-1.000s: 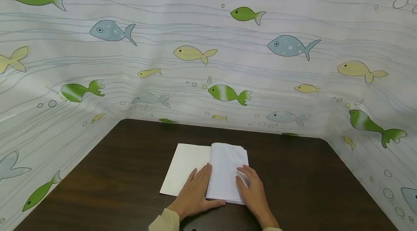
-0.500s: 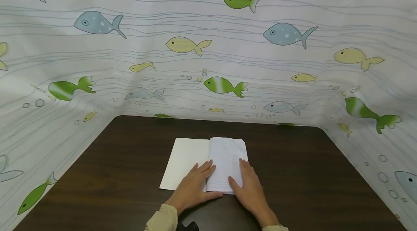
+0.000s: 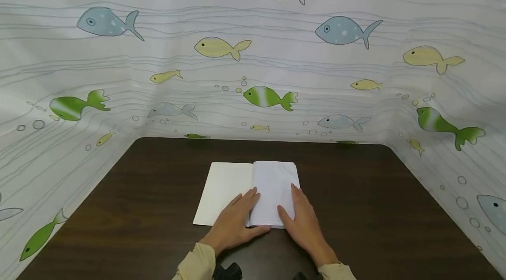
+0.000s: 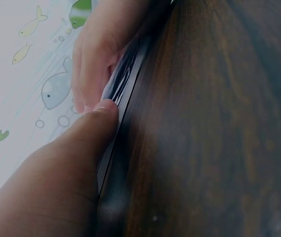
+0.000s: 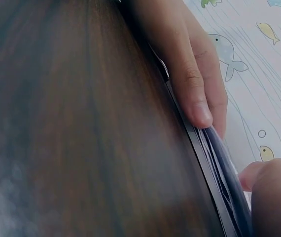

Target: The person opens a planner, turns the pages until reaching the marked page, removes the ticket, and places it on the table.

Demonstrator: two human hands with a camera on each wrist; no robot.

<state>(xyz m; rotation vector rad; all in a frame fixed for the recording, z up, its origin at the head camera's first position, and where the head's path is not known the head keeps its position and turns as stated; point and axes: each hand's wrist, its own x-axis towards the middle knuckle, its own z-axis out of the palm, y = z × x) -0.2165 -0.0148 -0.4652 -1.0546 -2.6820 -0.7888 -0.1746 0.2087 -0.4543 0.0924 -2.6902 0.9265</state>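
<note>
An open notebook (image 3: 272, 183) lies flat on the dark table, with a blank cream page (image 3: 227, 183) on the left and a stack of faintly lined white pages on the right. My left hand (image 3: 234, 218) rests across the notebook's fold, fingers extended and thumb along the bottom edge of the pages. On the right part of the lined page my right hand (image 3: 303, 218) lies with straight fingers, fingertips at the page's right side. In the left wrist view the left thumb (image 4: 101, 118) touches the page edges (image 4: 123, 81). The right wrist view shows the page edges (image 5: 224, 173) side-on.
The dark wood table (image 3: 130, 196) extends around the notebook. A white sheet printed with fish (image 3: 269, 95) rises behind and along both sides. Black wrist devices (image 3: 227, 271) sit below the hands, near light sleeves (image 3: 197, 262).
My right hand has gone from curled fingers at the page's right edge to lying flat on the page. The left hand stays near the fold. The head view has tilted slightly.
</note>
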